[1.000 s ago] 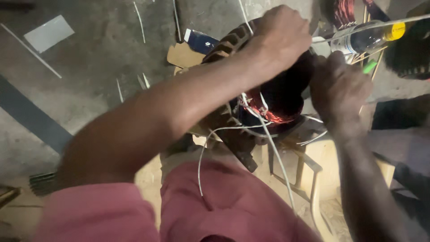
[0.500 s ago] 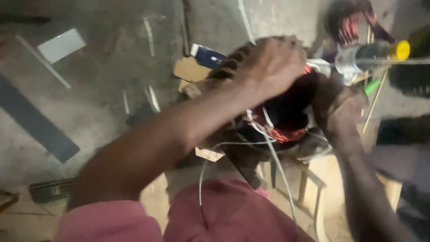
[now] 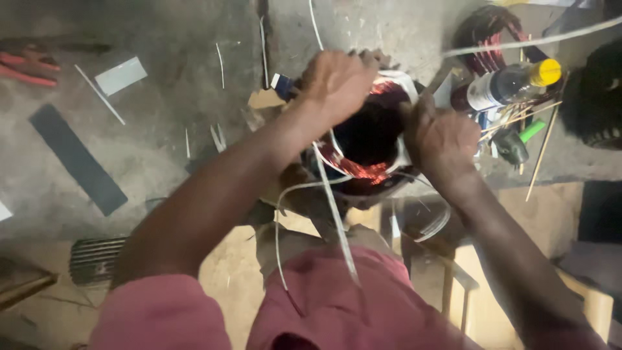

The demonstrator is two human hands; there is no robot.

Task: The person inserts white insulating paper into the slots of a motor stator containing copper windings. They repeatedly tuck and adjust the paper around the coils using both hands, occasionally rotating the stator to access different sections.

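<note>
Working on the motor winding, which sits on a stool just in front of the person, the left hand is closed on its far rim and the right hand grips its right edge. This looks like coil-tying; the loose white cord needs pulling snug.

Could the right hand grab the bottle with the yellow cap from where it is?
Probably yes. The right hand rests on the rim of the copper-wound motor, and the bottle lies just beyond it. Only thin sticks lie between them, so the way looks mostly free.
</note>
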